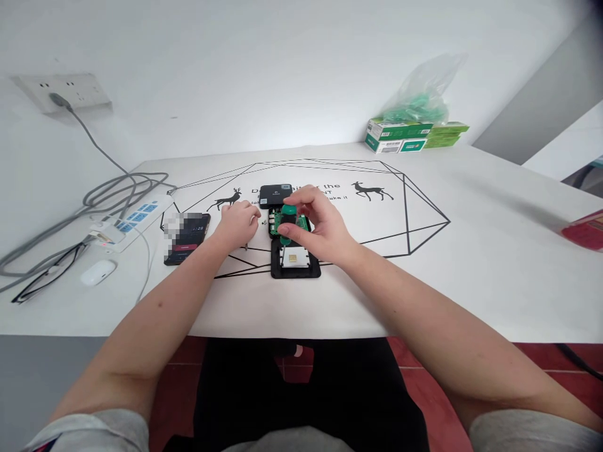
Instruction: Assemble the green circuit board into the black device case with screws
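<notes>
My right hand (320, 223) grips a screwdriver (289, 216) with a green and black handle. It stands almost upright, its shaft pointing down at the left side of a silver plate (293, 257) in an open black casing (296, 273). Behind that plate lies a green circuit board (274, 223), partly covered by my right hand and the handle. A black lid (273, 196) with small labels is just beyond the board. My left hand (238, 225) rests on the table to the left, fingers curled in; whatever they may hold is hidden. Tiny screws (264, 222) lie beside its fingertips.
Left of my left hand are a phone (187, 238), a white earbud case (98, 272), glasses (49, 273) and a power strip (136, 220) with grey cable (94, 188). Green and white boxes (398, 135) under a plastic bag (419, 100) stand at the back right. A red object (584, 230) sits at the right edge.
</notes>
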`<state>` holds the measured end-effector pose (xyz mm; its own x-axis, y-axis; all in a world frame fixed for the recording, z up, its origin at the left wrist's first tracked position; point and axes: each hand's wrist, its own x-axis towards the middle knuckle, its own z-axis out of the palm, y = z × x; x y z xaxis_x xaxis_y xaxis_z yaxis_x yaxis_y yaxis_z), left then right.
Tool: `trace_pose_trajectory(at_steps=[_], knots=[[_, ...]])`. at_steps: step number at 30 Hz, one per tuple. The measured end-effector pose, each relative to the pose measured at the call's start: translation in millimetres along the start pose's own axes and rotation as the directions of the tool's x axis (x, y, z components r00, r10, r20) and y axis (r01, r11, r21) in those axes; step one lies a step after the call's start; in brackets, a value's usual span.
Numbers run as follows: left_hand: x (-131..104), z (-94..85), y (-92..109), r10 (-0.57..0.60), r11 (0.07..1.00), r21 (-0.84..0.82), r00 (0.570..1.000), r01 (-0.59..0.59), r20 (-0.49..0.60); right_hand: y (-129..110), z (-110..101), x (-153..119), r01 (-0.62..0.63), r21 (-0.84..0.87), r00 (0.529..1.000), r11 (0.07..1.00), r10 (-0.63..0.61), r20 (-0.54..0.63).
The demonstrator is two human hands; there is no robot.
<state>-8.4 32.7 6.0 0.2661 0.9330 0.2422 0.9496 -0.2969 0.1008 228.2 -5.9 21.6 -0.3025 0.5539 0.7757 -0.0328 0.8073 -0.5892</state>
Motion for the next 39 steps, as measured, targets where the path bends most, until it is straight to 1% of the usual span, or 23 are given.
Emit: trace_pose_trajectory(at_steps=[3, 4, 6, 12, 17, 19, 24, 28, 30, 32, 34, 37, 39], knots=[[1.1, 3.4, -1.6, -0.059, 0.998, 0.025, 0.998, 0.059, -0.002, 2.5, 6.1, -4.4, -0.097, 0.135, 0.994, 0.986, 0.103, -0.04], [1.4, 4.0, -2.0, -0.072, 0.997, 0.033, 0.997, 0.072, 0.0, 2.5, 7.6, -5.8, -0.116, 0.162, 0.991, 0.98, 0.125, -0.046], [2.0, 5.4, -3.1, -0.083, 0.996, 0.04, 0.996, 0.082, 0.012, 1.4, 9.2, -7.5, -0.126, 0.164, 0.989, 0.978, 0.136, -0.054], [0.8, 11.7, -4.4, -0.018, 0.999, 0.029, 0.999, 0.017, 0.036, -4.0, 2.1, -4.1, -0.019, 0.094, 0.997, 0.995, 0.026, -0.067], [-1.7, 11.8, -0.8, 0.026, 0.999, 0.044, 0.998, -0.028, 0.057, -2.3, -3.2, 1.5, 0.121, 0.01, 0.993, 0.993, -0.121, -0.004], [-2.0, 11.4, 0.1, 0.033, 0.998, 0.057, 0.997, -0.037, 0.067, -2.2, -4.3, 2.3, 0.135, 0.012, 0.991, 0.991, -0.135, 0.019], [-1.3, 12.6, -0.3, 0.036, 0.997, 0.069, 0.997, -0.041, 0.072, -2.8, -6.9, 2.7, 0.032, 0.04, 0.999, 0.999, -0.032, 0.009], [-1.3, 13.3, -0.9, 0.044, 0.997, 0.057, 0.997, -0.048, 0.063, -0.9, -5.2, 3.4, 0.022, 0.07, 1.0, 0.997, -0.021, -0.02], [-1.6, 13.0, -0.7, 0.048, 0.997, 0.053, 0.997, -0.051, 0.059, -0.9, -2.3, 2.8, -0.04, 0.145, 0.999, 0.989, 0.042, -0.013], [-1.9, 12.2, -0.4, 0.044, 0.998, 0.051, 0.997, -0.047, 0.059, -1.3, 1.2, 1.6, -0.129, 0.245, 0.992, 0.961, 0.128, 0.02], [-2.1, 11.1, 0.1, 0.037, 0.998, 0.05, 0.997, -0.04, 0.065, -1.6, 4.3, 0.3, -0.173, 0.303, 0.985, 0.937, 0.172, 0.03], [-2.2, 9.3, 1.4, 0.036, 0.998, 0.04, 0.996, -0.039, 0.082, -0.8, 6.0, -0.9, -0.176, 0.261, 0.98, 0.949, 0.194, -0.044], [-2.3, 8.3, 2.5, 0.032, 0.999, 0.032, 0.995, -0.035, 0.095, -0.3, 5.0, -1.1, -0.156, 0.215, 0.981, 0.964, 0.177, -0.082]])
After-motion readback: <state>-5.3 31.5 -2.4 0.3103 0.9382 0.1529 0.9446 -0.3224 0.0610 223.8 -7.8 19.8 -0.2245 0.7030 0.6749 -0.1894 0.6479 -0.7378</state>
